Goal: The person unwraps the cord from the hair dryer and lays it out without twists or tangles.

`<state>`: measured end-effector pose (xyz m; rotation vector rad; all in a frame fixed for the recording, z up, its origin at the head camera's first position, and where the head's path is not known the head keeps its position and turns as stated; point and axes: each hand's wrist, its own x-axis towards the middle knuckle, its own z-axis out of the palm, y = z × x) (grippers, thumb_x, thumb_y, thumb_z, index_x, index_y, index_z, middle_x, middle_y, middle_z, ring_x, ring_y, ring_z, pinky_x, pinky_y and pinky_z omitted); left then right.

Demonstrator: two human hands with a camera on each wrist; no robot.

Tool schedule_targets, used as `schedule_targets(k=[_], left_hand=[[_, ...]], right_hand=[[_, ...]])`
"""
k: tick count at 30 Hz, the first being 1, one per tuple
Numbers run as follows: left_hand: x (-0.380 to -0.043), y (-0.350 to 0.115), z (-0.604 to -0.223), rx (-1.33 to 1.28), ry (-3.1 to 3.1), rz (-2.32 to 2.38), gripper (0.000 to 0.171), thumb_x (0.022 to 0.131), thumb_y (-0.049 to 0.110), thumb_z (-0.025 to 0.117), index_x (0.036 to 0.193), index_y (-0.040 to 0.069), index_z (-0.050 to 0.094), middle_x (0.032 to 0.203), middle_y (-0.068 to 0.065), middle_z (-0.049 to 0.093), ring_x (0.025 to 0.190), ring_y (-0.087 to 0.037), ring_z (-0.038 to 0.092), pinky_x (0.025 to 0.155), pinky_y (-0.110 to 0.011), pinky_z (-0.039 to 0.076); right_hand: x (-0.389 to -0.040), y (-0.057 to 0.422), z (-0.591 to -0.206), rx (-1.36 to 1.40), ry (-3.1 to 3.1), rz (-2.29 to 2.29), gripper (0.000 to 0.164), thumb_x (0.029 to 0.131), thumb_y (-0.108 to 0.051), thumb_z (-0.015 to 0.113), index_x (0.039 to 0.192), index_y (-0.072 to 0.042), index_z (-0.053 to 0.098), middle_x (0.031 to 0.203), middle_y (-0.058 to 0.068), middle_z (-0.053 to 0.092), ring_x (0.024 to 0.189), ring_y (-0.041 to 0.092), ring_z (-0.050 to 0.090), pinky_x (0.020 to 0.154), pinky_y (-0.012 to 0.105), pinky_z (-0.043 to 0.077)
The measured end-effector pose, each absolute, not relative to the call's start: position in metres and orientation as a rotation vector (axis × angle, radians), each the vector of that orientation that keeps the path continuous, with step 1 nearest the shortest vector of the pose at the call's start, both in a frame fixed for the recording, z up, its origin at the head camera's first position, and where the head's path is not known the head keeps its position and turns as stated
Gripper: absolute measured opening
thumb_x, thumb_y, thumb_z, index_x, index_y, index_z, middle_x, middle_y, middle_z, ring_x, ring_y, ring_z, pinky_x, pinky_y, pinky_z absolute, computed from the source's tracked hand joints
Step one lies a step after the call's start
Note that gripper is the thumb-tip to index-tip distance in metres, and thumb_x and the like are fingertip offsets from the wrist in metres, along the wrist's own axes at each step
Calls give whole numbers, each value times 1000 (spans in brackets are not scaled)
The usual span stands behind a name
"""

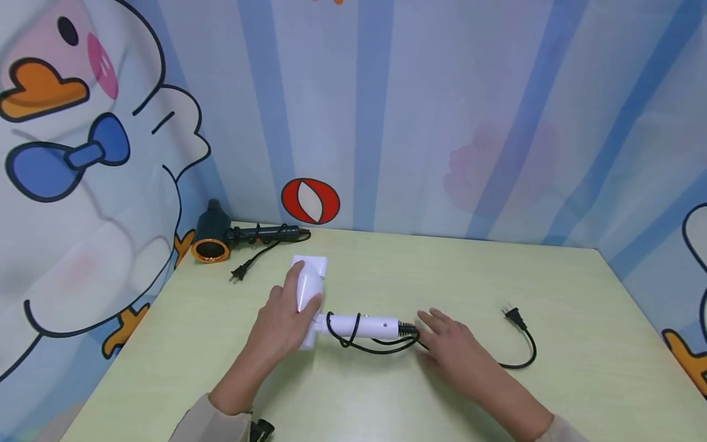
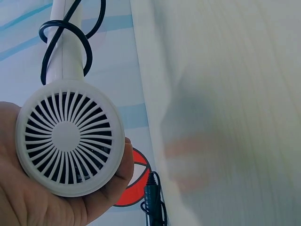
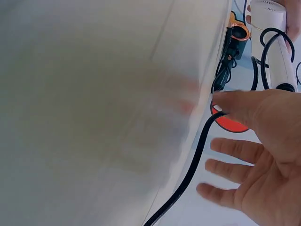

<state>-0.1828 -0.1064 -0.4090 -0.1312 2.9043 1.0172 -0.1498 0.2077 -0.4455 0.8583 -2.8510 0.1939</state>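
My left hand (image 1: 280,320) grips a white hair dryer (image 1: 310,287) round its barrel, with the handle pointing right. In the left wrist view, the round slotted air intake (image 2: 66,136) faces the camera. A black cord (image 1: 353,345) is looped loosely round the handle. My right hand (image 1: 455,353) is beside the handle's end, its fingers spread. Close by its thumb, the cord (image 3: 190,172) runs past in the right wrist view; whether they touch is hard to tell. To the right, the cord's tail ends in a two-pin plug (image 1: 515,317) on the table.
At the back left of the table (image 1: 552,276) lies a dark hair dryer (image 1: 214,230) with an orange rim, its cord wrapped round the handle and its plug (image 1: 239,272) in front. A printed cartoon backdrop (image 1: 414,123) stands behind. Some small black object (image 1: 262,428) shows by the left sleeve.
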Motion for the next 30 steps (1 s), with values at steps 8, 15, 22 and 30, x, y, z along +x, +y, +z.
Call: schedule_targets(k=[8, 15, 22, 30], left_hand=[[-181, -105, -408, -110, 2900, 1035, 76, 100, 46, 56, 162, 31, 14, 132, -20, 50, 98, -34, 61, 66, -43, 58], [-181, -104, -406, -101, 2895, 1031, 77, 100, 46, 57, 162, 30, 14, 132, -20, 50, 99, -34, 61, 68, -44, 58], [-180, -103, -407, -96, 2900, 1017, 77, 100, 48, 56, 162, 31, 14, 133, -20, 50, 99, -35, 61, 69, -45, 57], [-179, -103, -409, -70, 2906, 1016, 76, 100, 47, 56, 162, 30, 15, 132, -20, 51, 97, -34, 61, 68, -44, 57]], right_hand=[[-153, 205, -447, 956, -2745, 139, 13, 81, 4, 77, 90, -2, 71, 94, 6, 66, 89, 21, 62, 79, 33, 55], [-152, 200, -445, 915, -2878, 161, 24, 89, 5, 70, 112, 8, 65, 101, 14, 68, 93, 26, 68, 81, 38, 57], [-154, 201, -445, 916, -2999, 211, 28, 96, 7, 59, 124, 9, 58, 115, 17, 65, 105, 28, 67, 88, 40, 56], [-161, 207, -447, 919, -2996, 375, 11, 105, -23, 54, 99, -14, 54, 80, -7, 45, 70, 9, 42, 62, 26, 39]])
